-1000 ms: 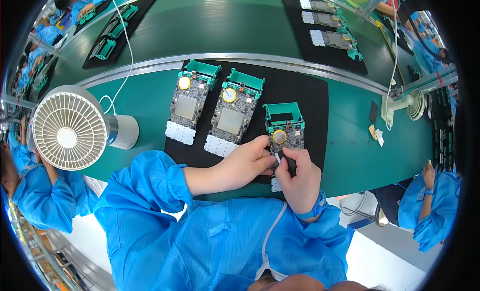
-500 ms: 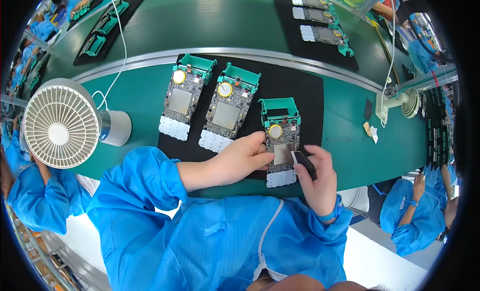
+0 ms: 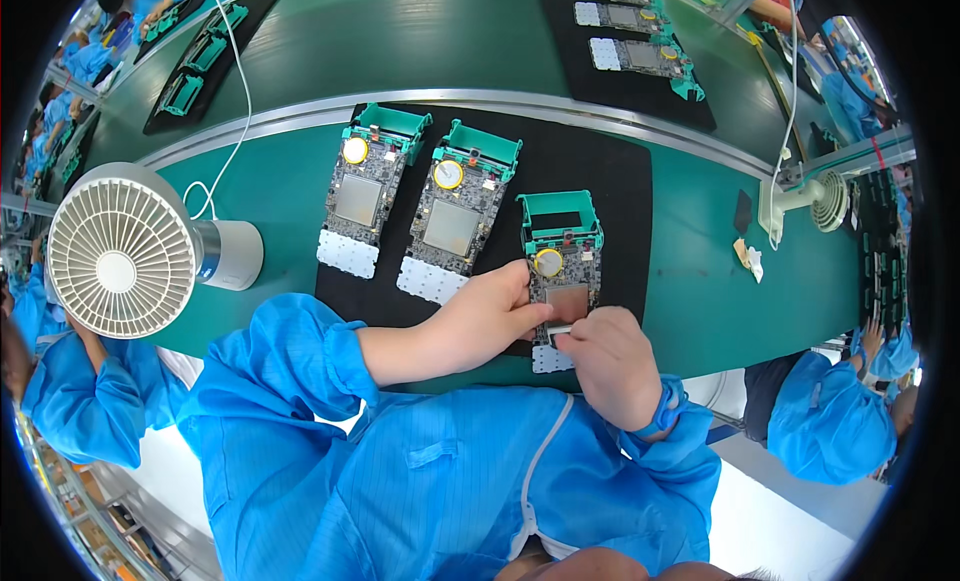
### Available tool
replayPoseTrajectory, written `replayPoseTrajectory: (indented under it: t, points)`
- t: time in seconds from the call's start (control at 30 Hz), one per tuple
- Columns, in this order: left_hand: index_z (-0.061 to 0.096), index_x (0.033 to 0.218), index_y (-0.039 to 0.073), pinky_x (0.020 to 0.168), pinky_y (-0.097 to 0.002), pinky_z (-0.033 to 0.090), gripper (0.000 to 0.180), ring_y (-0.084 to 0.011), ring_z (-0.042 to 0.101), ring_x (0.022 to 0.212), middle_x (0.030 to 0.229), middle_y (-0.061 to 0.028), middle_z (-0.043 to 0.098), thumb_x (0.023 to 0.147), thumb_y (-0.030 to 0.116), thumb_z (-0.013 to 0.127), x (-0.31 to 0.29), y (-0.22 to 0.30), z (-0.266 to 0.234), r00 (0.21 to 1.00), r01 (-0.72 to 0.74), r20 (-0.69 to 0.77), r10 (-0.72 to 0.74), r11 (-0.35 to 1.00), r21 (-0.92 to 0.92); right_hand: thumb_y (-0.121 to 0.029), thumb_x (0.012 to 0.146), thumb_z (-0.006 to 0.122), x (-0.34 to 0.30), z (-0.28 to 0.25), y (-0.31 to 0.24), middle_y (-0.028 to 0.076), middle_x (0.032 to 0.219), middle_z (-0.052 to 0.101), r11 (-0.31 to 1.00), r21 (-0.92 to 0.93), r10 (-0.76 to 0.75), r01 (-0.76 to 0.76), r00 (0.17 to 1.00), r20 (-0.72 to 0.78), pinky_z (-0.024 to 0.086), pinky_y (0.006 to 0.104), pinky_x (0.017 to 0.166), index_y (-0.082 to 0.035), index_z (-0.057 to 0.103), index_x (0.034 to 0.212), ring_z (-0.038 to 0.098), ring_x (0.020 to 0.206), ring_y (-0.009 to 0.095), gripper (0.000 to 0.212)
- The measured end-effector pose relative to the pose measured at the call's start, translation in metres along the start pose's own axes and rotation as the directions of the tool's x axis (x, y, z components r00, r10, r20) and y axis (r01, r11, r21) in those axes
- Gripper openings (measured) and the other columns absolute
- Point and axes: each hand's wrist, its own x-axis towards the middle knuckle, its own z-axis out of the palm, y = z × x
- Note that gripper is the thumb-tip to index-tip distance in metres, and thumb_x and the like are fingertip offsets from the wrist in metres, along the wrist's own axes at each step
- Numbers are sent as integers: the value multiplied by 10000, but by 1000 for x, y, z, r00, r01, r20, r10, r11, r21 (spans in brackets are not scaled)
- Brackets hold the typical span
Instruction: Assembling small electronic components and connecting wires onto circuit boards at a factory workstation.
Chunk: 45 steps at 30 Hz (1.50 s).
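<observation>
A circuit board with a green plastic frame, a round coin cell and a square metal shield lies before me. My left hand grips its left edge, the thumb lying by the shield. My right hand is closed over the board's lower right side, around a small black block with a white edge. Only the block's pale edge shows, against the lower part of the shield; the fingers hide the rest. Part of the white pad shows below.
Two similar boards, a left one and a middle one, rest on the black mat. A white fan stands left; a smaller fan is at right. More boards lie beyond the metal rail. Co-workers sit on both sides.
My right hand has moved left and turned over the board, bringing the black block's white edge onto the shield. My left hand has stayed on the board's edge.
</observation>
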Motion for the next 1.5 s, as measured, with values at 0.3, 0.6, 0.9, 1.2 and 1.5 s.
replayPoseTrajectory:
  t: [0.3, 0.6, 0.9, 1.2, 1.5]
  points:
    - [482, 1123, -23, 722, -295, 518, 263, -142, 635, 806, 888, -92, 663, 922, 90, 608, 0, -6, -1, 993, -119, 7, 121, 982, -148, -5, 676, 673, -13, 24, -17, 100, 930, 605, 995, -55, 66, -80, 973, -222, 516, 401, 756, -15, 648, 974, 595, 851, 289, 299]
    - [452, 1246, 0, 799, -257, 520, 321, -83, 608, 915, 1006, -58, 639, 939, 7, 545, -7, 13, -8, 994, -26, 99, 37, 993, -112, -65, 719, 670, -14, 26, -26, 133, 931, 596, 918, -352, -202, 180, 979, -26, 515, 376, 727, 33, 634, 972, 598, 844, 265, 273]
    - [427, 1293, 14, 859, -265, 516, 359, -100, 606, 981, 1078, -58, 627, 946, -27, 511, -7, 21, -7, 992, 38, 124, -19, 988, -152, -14, 700, 688, -16, 32, -23, 104, 915, 593, 961, -262, -133, 90, 979, -153, 515, 376, 712, 13, 636, 977, 594, 810, 257, 283]
    - [326, 1357, -47, 981, -329, 467, 435, -206, 579, 1145, 1226, -160, 596, 950, -30, 478, -6, 17, -3, 990, -142, -56, 130, 924, -354, 97, 799, 614, -38, 9, -7, 133, 931, 584, 878, 353, 460, -323, 772, -438, 470, 343, 746, -12, 607, 1026, 574, 846, 276, 252]
    - [274, 1489, 66, 1152, -414, 285, 655, -274, 296, 1419, 1551, -142, 250, 920, 12, 591, -85, 16, -3, 936, -349, -23, 350, 936, 46, 73, 851, 522, -38, -27, 17, 174, 1059, 564, 821, 87, 561, -564, 770, -304, 498, 388, 797, -22, 650, 992, 604, 933, 365, 213]
